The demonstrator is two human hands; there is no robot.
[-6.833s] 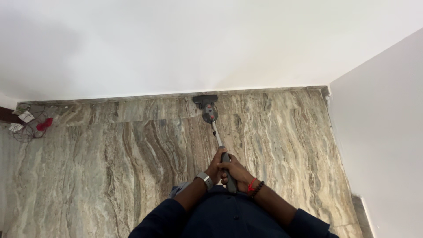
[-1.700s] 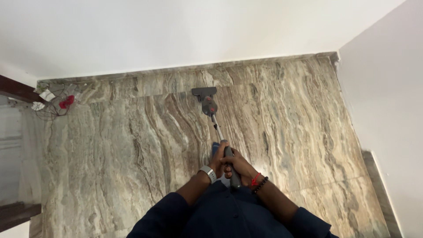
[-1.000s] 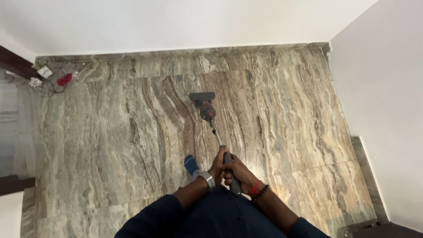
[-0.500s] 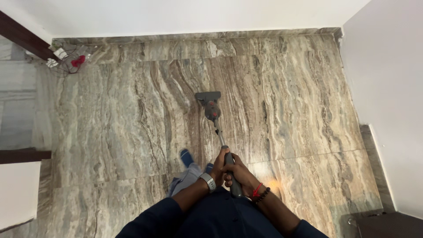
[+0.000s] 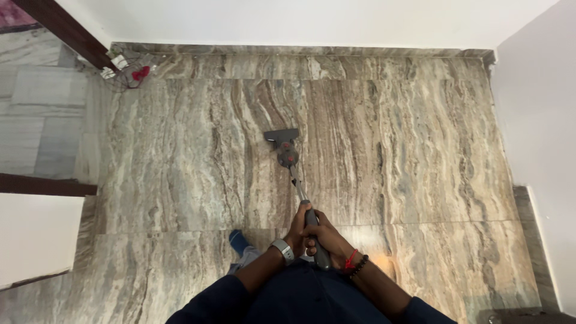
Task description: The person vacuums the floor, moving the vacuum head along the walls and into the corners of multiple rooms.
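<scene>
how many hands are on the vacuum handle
2: the left hand grips the handle just above the right hand, both wrapped around it. No other hands show.

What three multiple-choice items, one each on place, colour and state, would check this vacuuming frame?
1. Where does the vacuum head rest?
A. against the far wall
B. on open marble floor, away from the walls
C. on a step

2. What colour is the thread on the right wrist?
A. red
B. green
C. white

3. How is the vacuum handle held?
A. left hand only
B. both hands closed on it
C. not held

Answers: 1 B, bare floor lies all round the head. 2 A, a red thread sits beside the dark beads. 3 B, the left hand and right hand both wrap the grip.
</scene>
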